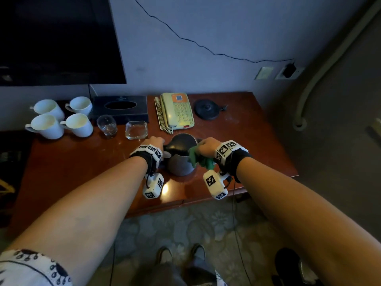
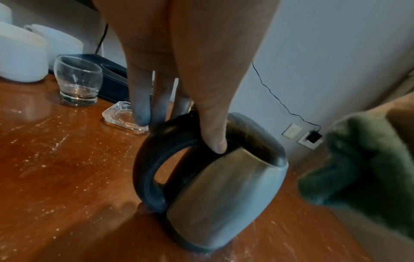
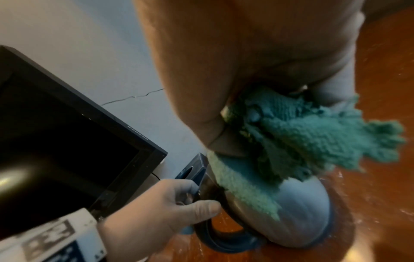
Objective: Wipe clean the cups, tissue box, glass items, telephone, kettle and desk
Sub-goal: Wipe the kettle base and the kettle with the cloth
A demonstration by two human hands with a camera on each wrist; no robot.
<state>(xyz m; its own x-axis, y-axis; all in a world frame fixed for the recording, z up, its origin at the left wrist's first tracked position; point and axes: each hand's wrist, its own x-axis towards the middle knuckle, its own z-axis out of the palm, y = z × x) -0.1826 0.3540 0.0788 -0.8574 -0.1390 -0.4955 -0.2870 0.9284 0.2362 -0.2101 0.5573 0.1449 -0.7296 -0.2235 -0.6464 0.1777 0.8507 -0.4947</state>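
A steel kettle (image 1: 181, 162) with a black handle (image 2: 152, 159) stands on the wooden desk (image 1: 72, 162) near its front edge. My left hand (image 1: 159, 141) pinches the top of the handle, with the thumb (image 2: 215, 138) inside the loop and the fingers behind it. My right hand (image 1: 203, 145) grips a bunched green cloth (image 3: 313, 134) and presses it against the kettle's upper right side (image 3: 302, 212). The cloth (image 1: 201, 161) hangs down over the kettle wall.
Along the back of the desk stand several white cups (image 1: 61, 118), a black tissue box (image 1: 121, 108), a glass (image 1: 107, 124), a glass ashtray (image 1: 136, 130), a telephone (image 1: 177, 112) and the kettle base (image 1: 207, 109). A dark TV (image 1: 57, 38) hangs at the back left.
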